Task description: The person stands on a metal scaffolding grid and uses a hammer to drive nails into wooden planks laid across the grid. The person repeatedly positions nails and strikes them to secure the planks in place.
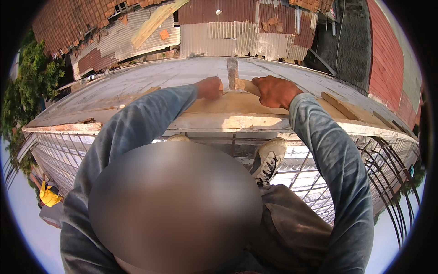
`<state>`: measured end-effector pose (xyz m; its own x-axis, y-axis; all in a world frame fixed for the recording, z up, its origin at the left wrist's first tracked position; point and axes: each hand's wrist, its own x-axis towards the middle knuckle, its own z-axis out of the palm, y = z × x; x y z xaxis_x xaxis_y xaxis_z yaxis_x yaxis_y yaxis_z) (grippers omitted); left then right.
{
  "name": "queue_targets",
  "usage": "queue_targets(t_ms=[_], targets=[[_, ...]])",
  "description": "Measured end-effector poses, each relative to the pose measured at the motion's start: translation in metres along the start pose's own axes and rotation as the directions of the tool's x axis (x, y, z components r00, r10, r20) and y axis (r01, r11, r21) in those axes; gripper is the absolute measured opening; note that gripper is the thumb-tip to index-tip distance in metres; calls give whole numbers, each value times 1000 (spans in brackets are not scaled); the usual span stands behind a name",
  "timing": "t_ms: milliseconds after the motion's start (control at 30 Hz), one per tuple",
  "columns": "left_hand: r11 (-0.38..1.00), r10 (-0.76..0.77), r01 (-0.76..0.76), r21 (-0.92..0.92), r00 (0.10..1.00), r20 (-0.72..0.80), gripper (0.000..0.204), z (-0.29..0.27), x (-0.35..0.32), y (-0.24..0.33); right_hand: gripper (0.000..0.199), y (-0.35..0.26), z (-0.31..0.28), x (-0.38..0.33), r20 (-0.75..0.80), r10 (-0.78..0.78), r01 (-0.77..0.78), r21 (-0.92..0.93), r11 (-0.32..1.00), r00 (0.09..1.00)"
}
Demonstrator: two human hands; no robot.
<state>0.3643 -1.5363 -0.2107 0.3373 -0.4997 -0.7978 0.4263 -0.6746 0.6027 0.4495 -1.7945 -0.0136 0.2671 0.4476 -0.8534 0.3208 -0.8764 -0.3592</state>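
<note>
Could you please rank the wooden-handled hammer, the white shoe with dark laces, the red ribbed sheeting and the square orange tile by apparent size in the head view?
1. Red ribbed sheeting
2. White shoe with dark laces
3. Wooden-handled hammer
4. Square orange tile

Bright daylight, sunlit patch on the pale ledge [219,122], dim trousers [294,219], heavily blurred oval [175,208] at lower centre, fisheye-bent outer edges, black corners, bluish rim fringing

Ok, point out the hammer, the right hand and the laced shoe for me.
Hammer [233,74]: head camera view, on its head.
Right hand [276,92]: head camera view, back of the hand.
Laced shoe [269,162]: head camera view, upper, by the laces.
</note>
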Motion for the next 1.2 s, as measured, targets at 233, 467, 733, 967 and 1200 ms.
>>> queue_targets(t_ms=[233, 467, 733, 967, 1200], targets=[[997, -63, 64, 32, 998, -17, 18, 6, 0, 27, 42, 3, -3, 3, 32, 34, -34, 1, 999, 999], [987, 29, -13, 159, 995, -100, 17, 11, 10, 10, 41, -16, -14, 11, 174, 50, -64, 74, 995, 983], [989, -107, 115, 92, 990, -88, 20, 9, 8, 16, 38, -2, 0, 25, 165, -26, 18, 47, 999, 986], [996, -80, 83, 22, 989, -122, 22, 9, 8, 4, 49, -11, -14, 29, 174, 100, -112, 59, 992, 980], [980, -193, 189, -61, 979, -70, 22, 6, 8, 12, 50, -9, 2, 34, 153, 28, -37, 54, 998, 988]])
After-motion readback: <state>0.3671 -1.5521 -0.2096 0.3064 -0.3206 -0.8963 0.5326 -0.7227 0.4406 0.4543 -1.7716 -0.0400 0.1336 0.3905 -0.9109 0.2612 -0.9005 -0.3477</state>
